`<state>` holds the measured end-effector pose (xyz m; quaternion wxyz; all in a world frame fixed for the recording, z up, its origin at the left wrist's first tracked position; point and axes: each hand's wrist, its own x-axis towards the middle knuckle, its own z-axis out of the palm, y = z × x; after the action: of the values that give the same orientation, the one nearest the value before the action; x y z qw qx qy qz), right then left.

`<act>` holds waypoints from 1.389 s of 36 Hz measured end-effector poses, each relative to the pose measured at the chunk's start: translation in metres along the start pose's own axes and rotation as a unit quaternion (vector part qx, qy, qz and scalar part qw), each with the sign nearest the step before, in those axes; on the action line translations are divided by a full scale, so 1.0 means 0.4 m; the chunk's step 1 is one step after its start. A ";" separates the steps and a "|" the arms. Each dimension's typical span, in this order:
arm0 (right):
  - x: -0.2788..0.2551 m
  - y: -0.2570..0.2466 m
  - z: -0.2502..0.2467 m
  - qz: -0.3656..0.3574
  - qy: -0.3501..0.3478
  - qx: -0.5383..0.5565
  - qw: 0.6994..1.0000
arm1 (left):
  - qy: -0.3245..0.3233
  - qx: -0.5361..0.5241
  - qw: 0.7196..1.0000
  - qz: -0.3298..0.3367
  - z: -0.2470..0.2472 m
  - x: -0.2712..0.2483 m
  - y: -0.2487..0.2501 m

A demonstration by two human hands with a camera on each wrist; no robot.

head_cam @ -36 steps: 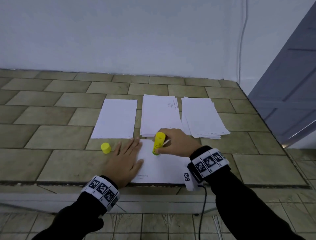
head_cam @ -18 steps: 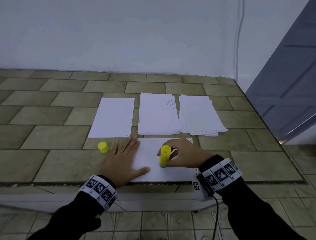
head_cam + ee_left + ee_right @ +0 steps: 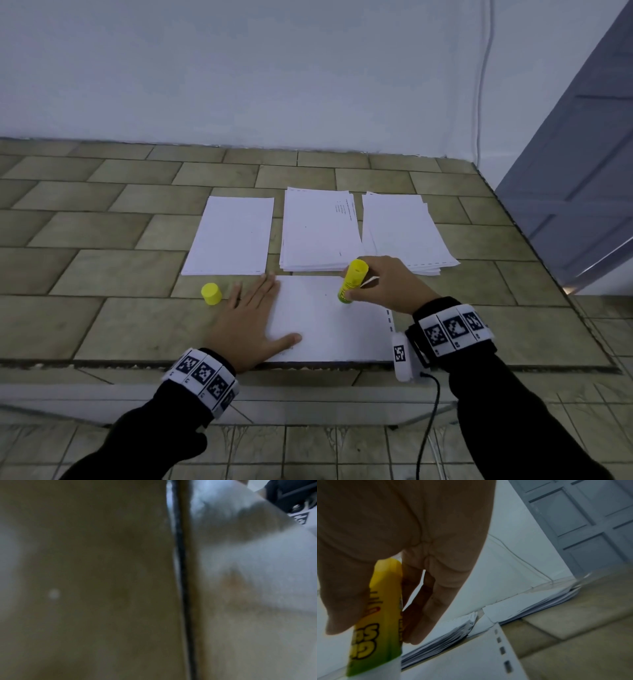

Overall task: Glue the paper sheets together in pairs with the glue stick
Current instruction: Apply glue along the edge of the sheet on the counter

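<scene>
A white paper sheet (image 3: 325,322) lies on the tiled counter at its front edge. My left hand (image 3: 250,318) lies flat with straight fingers on the sheet's left part, pressing it down. My right hand (image 3: 380,284) grips the yellow glue stick (image 3: 352,281), uncapped end down on the sheet's far right part; the stick (image 3: 378,622) shows between thumb and fingers in the right wrist view, its tip on the sheet (image 3: 471,660). The yellow cap (image 3: 211,293) stands left of the left hand. The left wrist view is blurred, showing only tile and paper.
Behind the sheet lie a single sheet (image 3: 231,236) at left, a paper stack (image 3: 318,229) in the middle and another stack (image 3: 404,229) at right. A white wall rises behind the counter; a grey door (image 3: 582,154) stands at right. A black cable (image 3: 428,428) hangs from my right wrist.
My right hand slid the glue stick away from me to the sheet's far right part, after drawing it nearer half a second ago. The left hand stayed flat on the sheet.
</scene>
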<state>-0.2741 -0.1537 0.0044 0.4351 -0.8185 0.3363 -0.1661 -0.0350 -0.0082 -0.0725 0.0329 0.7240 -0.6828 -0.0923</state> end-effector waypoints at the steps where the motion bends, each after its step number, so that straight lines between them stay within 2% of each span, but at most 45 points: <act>1: -0.011 0.002 -0.004 0.000 -0.007 0.004 1.000 | 0.000 0.001 1.000 -0.002 0.000 0.000 -0.002; 9: -0.090 0.018 -0.033 0.024 -0.106 0.002 0.994 | -0.006 0.029 1.000 0.005 0.001 0.003 -0.002; 14: -0.115 0.022 -0.041 0.006 -0.121 -0.010 0.993 | -0.001 0.032 0.999 0.007 0.006 0.001 -0.004; 22: -0.087 0.039 -0.074 0.031 -0.052 -0.045 0.997 | 0.003 0.024 1.000 0.015 0.008 0.001 -0.007; 28: -0.018 0.058 -0.091 0.039 0.044 -0.067 0.996 | 0.028 0.017 0.999 0.027 0.017 0.000 -0.011; 36: -0.009 0.048 -0.103 0.054 0.086 -0.131 0.986 | 0.023 0.025 0.999 0.029 0.015 -0.001 -0.010; 39: -0.035 0.049 -0.124 0.083 0.078 -0.207 0.972 | 0.024 0.028 0.999 0.035 0.020 0.001 -0.012; 41: -0.054 0.053 -0.137 0.104 0.054 -0.295 0.948 | 0.031 0.025 0.999 0.036 0.019 0.001 -0.013; 44: -0.075 0.049 -0.134 0.114 -0.016 -0.475 0.873 | 0.032 0.023 0.999 0.031 0.013 -0.001 -0.007; 45: -0.081 0.048 -0.128 0.112 -0.030 -0.499 0.859 | 0.030 0.022 0.999 0.030 0.015 -0.001 -0.008; 47: -0.090 0.057 -0.122 0.118 -0.025 -0.482 0.868 | 0.028 0.022 0.999 0.027 0.016 0.001 -0.008; 50: -0.097 0.075 -0.130 0.139 0.046 -0.387 0.910 | 0.030 0.023 0.999 0.022 0.015 0.001 -0.008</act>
<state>-0.3437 -0.1697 0.0100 0.0864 -0.8590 0.5046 0.0017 -0.0330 -0.0080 -0.0791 0.0390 0.7117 -0.6993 -0.0544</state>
